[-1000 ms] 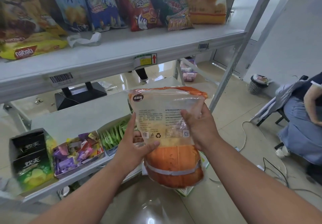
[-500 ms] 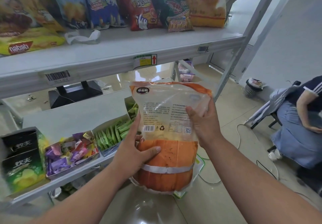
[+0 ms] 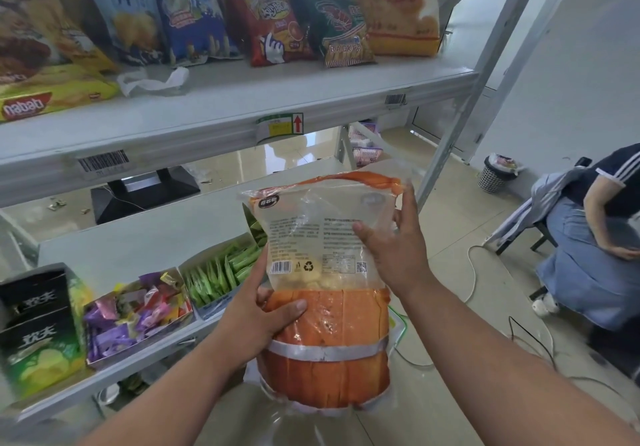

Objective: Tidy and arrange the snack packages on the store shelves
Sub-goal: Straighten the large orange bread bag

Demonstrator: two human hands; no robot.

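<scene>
1. A person holds an orange bag (image 3: 322, 293) upright in both hands in front of grey store shelves, its printed back panel facing the camera.
2. The left hand (image 3: 258, 310) grips the bag's lower left edge, thumb laid across the orange part, fingers curled behind.
3. The right hand (image 3: 398, 251) holds the upper right side, thumb pressed on the clear panel, fingers reaching up along the bag's right edge toward its top corner.
4. The bag hangs in the air just off the front right end of the lower shelf (image 3: 145, 237), touching no shelf.
5. On that shelf stand a green carton (image 3: 41, 327), a tray of purple sweets (image 3: 135, 310) and a tray of green sticks (image 3: 221, 272), side by side.
6. The upper shelf (image 3: 221, 99) carries a row of snack bags, among them a green bag (image 3: 332, 26) and a yellow pack (image 3: 52, 92) lying flat, plus a crumpled white wrapper (image 3: 152, 80).
7. A seated person (image 3: 602, 237) appears at right, near a bin (image 3: 495, 175).
</scene>
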